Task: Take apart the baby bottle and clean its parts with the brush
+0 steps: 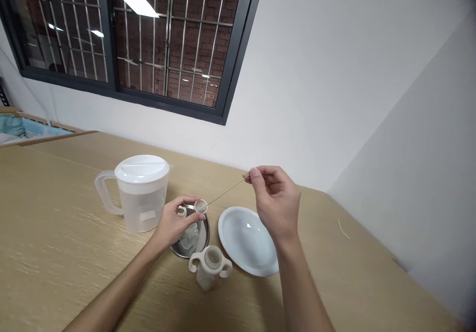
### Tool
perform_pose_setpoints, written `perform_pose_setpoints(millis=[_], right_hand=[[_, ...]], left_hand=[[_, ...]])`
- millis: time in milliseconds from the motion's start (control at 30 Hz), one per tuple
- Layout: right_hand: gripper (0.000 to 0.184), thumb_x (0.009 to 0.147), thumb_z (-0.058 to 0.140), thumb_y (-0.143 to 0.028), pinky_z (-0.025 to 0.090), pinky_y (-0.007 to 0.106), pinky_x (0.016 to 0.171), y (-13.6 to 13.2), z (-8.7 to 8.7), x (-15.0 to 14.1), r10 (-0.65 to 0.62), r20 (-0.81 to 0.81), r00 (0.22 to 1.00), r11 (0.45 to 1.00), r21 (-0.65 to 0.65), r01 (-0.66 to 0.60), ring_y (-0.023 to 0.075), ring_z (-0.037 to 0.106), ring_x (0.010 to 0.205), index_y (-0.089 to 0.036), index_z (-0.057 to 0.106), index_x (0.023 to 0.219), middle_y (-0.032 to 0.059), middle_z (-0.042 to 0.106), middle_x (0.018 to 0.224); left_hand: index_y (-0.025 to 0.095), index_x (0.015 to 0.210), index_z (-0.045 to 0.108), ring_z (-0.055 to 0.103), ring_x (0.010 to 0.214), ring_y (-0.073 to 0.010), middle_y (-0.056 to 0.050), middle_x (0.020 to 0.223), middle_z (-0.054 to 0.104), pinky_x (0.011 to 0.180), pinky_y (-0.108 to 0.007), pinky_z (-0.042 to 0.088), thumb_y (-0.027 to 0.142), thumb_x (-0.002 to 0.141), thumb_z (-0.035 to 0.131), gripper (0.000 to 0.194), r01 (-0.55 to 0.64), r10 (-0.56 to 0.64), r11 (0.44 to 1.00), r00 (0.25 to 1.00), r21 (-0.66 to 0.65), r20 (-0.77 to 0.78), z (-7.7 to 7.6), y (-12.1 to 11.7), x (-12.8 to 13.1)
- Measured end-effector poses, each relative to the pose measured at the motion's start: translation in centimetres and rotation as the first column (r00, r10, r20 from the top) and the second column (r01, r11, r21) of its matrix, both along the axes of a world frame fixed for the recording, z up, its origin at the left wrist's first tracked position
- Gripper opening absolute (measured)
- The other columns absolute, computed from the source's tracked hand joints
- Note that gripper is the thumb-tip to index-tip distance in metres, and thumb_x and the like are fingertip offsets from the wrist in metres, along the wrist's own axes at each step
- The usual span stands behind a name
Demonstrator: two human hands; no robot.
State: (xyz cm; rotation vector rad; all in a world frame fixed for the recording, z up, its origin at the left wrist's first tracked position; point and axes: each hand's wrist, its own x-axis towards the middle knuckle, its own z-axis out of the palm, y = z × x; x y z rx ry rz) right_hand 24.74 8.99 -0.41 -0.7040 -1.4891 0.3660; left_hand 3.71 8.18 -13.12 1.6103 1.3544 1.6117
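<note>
My left hand (pixel 181 218) pinches a small round whitish cap-like piece (pixel 201 205) between thumb and fingers, its open side facing me. A thin straight stick (pixel 228 190) runs from it up to my right hand (pixel 277 195), where thumb and forefinger grip the stick's upper end. The stick's lower tip meets the round piece; whether it goes inside is too small to tell. Under my left hand is a steel bowl (pixel 207 238) with clear plastic parts (pixel 189 239) in it. Just in front, a two-handled baby bottle (pixel 208 267) stands upright without a lid.
A white bowl (pixel 238 243) sits beneath my right hand, partly hidden by the forearm. To the left stands a lidded translucent pitcher (pixel 143 198). A thin pale strip (pixel 343 229) lies at the table's right. Behind the wooden table (pixel 67 252) are a wall and a barred window.
</note>
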Motion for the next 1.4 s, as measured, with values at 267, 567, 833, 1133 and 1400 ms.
perform_pose_setpoints(millis=[267, 567, 833, 1133, 1400], right_hand=[[0.016, 0.088, 0.066, -0.032, 0.058, 0.031, 0.074, 0.2, 0.1, 0.8, -0.018, -0.052, 0.998, 1.0, 0.002, 0.018, 0.0148, 0.068, 0.075, -0.016, 0.064, 0.086, 0.004, 0.07, 0.079], [0.016, 0.088, 0.066, -0.033, 0.058, 0.033, 0.075, 0.2, -0.4, 0.3, -0.002, -0.026, 1.0, 1.0, -0.021, 0.001, 0.0158, 0.069, 0.075, -0.017, 0.064, 0.087, 0.004, 0.07, 0.08], [0.016, 0.089, 0.065, -0.033, 0.059, 0.032, 0.073, 0.1, -0.3, 0.2, -0.043, -0.07, 0.997, 0.998, 0.038, 0.046, 0.0152, 0.068, 0.074, -0.017, 0.063, 0.088, 0.0031, 0.069, 0.078], [0.014, 0.089, 0.065, -0.031, 0.057, 0.03, 0.07, -0.1, -0.3, 0.1, -0.005, -0.089, 0.996, 0.997, 0.08, 0.012, 0.0141, 0.067, 0.072, -0.018, 0.063, 0.087, 0.0024, 0.068, 0.077], [0.014, 0.09, 0.064, -0.031, 0.058, 0.031, 0.069, 0.0, -0.4, -0.2, -0.058, -0.049, 0.997, 0.992, 0.109, 0.063, 0.0144, 0.067, 0.071, -0.018, 0.062, 0.086, 0.0022, 0.068, 0.076]], left_hand=[[0.023, 0.097, 0.074, 0.066, 0.095, -0.0214, -0.004, 0.1, 0.075, 0.083, -0.031, 0.047, 0.04, 0.066, 0.082, 0.036, -0.011, 0.011, 0.999, 1.0, -0.053, -0.008, 0.3, -0.3, 0.2], [0.021, 0.095, 0.074, 0.067, 0.094, -0.0226, -0.005, 0.099, 0.076, 0.084, -0.032, 0.048, 0.039, 0.064, 0.084, 0.037, -0.002, 0.003, 0.999, 1.0, -0.048, 0.01, 0.2, -0.2, 0.4], [0.02, 0.089, 0.075, 0.068, 0.089, -0.0218, -0.005, 0.092, 0.076, 0.079, -0.03, 0.051, 0.035, 0.061, 0.084, 0.033, -0.035, 0.035, 0.999, 0.999, -0.034, 0.023, 0.9, -0.8, 0.6], [0.019, 0.082, 0.076, 0.069, 0.083, -0.0209, -0.005, 0.087, 0.077, 0.075, -0.029, 0.053, 0.032, 0.056, 0.086, 0.03, -0.051, 0.056, 0.996, 0.996, -0.074, 0.069, 1.3, -0.9, 0.7], [0.019, 0.084, 0.077, 0.069, 0.084, -0.0214, -0.005, 0.088, 0.077, 0.075, -0.029, 0.054, 0.032, 0.057, 0.085, 0.031, -0.057, 0.06, 0.997, 0.997, -0.051, 0.054, 1.1, -0.8, 0.6]])
